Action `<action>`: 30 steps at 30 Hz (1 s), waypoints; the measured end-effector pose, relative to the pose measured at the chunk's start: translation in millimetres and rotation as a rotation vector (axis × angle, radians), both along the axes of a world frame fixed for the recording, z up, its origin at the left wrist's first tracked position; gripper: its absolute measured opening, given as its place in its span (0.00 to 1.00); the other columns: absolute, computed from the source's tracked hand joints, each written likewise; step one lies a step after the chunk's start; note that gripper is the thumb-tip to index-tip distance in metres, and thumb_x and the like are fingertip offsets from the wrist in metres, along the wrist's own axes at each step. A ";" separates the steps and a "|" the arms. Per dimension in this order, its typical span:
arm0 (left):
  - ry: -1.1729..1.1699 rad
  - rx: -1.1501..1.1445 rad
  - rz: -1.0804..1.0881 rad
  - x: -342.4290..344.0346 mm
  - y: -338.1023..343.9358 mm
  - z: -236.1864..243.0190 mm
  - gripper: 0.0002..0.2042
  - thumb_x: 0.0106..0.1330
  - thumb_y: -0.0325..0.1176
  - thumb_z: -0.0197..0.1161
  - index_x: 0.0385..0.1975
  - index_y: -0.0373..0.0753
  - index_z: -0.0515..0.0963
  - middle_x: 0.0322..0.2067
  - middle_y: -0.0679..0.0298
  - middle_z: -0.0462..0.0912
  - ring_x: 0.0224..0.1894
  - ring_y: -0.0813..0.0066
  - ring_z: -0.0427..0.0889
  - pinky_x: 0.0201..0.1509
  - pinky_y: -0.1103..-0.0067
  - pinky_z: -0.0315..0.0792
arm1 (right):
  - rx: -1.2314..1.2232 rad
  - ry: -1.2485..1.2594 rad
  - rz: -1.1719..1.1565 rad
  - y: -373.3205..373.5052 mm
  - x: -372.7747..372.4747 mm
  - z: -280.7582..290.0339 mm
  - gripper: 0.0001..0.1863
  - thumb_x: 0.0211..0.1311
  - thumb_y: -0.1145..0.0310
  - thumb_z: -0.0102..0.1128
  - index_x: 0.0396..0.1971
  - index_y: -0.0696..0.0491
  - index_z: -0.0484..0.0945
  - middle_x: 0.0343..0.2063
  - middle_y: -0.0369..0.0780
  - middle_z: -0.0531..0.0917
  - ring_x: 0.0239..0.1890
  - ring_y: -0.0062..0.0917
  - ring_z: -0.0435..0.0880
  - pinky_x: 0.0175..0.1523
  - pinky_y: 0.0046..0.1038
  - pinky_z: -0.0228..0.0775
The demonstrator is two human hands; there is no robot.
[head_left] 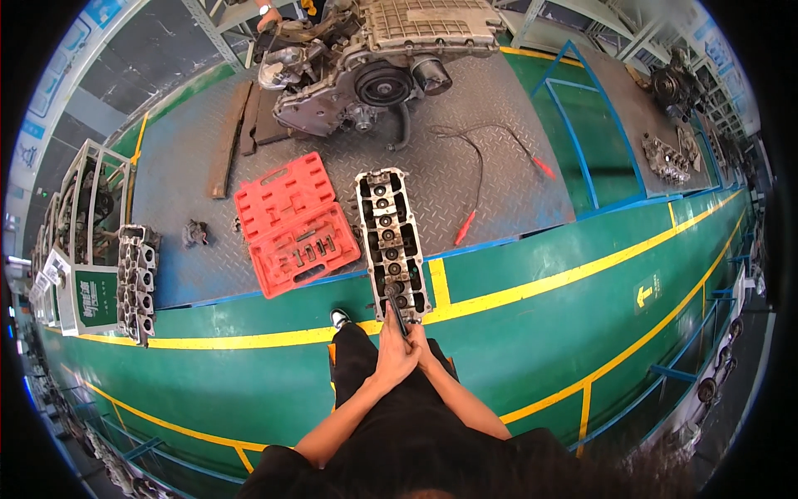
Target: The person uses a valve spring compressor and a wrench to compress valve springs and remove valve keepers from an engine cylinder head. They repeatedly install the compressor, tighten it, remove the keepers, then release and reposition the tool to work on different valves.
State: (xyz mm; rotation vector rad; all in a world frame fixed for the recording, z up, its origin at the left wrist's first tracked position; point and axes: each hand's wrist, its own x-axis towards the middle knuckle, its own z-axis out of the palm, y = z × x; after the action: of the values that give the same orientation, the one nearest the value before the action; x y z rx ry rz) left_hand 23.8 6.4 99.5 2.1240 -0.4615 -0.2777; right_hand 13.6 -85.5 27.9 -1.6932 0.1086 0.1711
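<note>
A long metal cylinder head (387, 234) lies lengthwise in front of me, a row of round valve spring seats down its middle. My left hand (394, 353) is closed around a dark bar-shaped tool (398, 309), whose rounded far end rests on the seats near the head's close end. Pressed against it on the right, my right hand (421, 342) also closes at the tool's lower end; some of its fingers are hidden. To the left of the head lies an open red tool case (287, 187) with several metal pieces in its tray.
An engine (374, 79) stands on the metal plate platform (490, 108), with another person's hand (268, 17) at its left. A black cable with red ends (466, 226) lies right. Another cylinder head (137, 279) stands left, near a wooden strip (229, 150). A blue frame (582, 154) stands far right.
</note>
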 end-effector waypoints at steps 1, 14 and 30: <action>-0.043 0.081 0.051 -2.9 -5.1 2.2 0.49 0.54 0.30 0.65 0.71 0.20 0.42 0.68 0.32 0.54 0.65 0.34 0.61 0.67 0.53 0.59 | 0.004 0.003 0.008 0.8 -0.5 -1.4 0.29 0.56 0.65 0.70 0.55 0.59 0.71 0.50 0.45 0.80 0.53 0.33 0.78 0.59 0.35 0.70; 0.161 -0.049 0.445 7.7 -23.3 -2.6 0.23 0.61 0.19 0.60 0.57 0.28 0.67 0.43 0.49 0.78 0.42 0.57 0.80 0.47 0.68 0.74 | 0.032 0.015 0.106 -24.6 -8.9 -2.8 0.32 0.55 0.65 0.70 0.59 0.59 0.70 0.53 0.45 0.80 0.56 0.31 0.78 0.61 0.34 0.71; 0.200 -0.034 0.272 35.1 -5.7 -5.0 0.13 0.66 0.36 0.62 0.34 0.31 0.71 0.26 0.47 0.78 0.32 0.44 0.79 0.36 0.58 0.71 | -0.474 0.160 0.025 -93.8 44.6 103.7 0.18 0.66 0.61 0.59 0.48 0.58 0.79 0.29 0.49 0.85 0.32 0.40 0.85 0.38 0.37 0.75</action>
State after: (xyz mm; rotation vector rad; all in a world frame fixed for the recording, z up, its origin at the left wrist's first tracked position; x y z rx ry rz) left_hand 58.9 0.8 94.4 2.0708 -0.0586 -0.3183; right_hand 58.2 -179.3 131.6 -2.1521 0.2636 0.3186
